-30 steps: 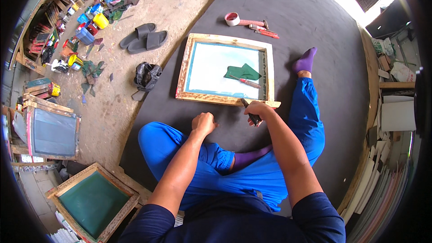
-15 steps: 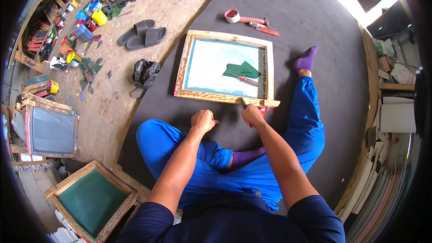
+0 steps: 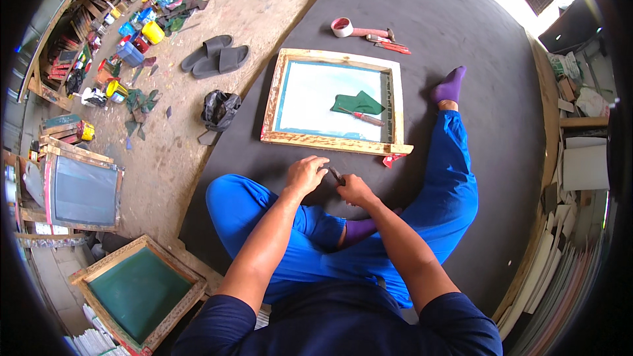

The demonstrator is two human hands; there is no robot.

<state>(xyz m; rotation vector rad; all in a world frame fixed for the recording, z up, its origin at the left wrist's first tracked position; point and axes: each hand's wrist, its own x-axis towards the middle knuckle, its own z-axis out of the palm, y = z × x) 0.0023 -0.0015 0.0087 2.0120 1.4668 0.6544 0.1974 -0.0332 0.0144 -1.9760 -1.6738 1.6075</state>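
Observation:
My right hand [image 3: 356,191] is closed round a dark, narrow tool [image 3: 337,175] whose kind I cannot make out. Its end points toward my left hand [image 3: 307,174], which has its fingers apart and nothing visible in them. Beyond both hands lies a wooden screen frame [image 3: 323,142] with a white mesh bordered in blue. On the mesh rest a green piece of sheet [image 3: 358,101] and a slim tool with a reddish handle [image 3: 366,118]. A small red and white scrap [image 3: 390,159] sits at the frame's near right corner.
A hammer [image 3: 370,32], a tape roll [image 3: 341,27] and red-handled tools [image 3: 393,47] lie beyond the frame on the dark platform [image 3: 501,178]. Left on the floor are slippers [image 3: 224,59], a black bag [image 3: 219,110], paint pots [image 3: 153,32] and another framed screen [image 3: 138,295].
My right hand has drawn the dark tool away from the frame's near edge, toward my left hand. The left hand has lifted slightly and its fingers have spread.

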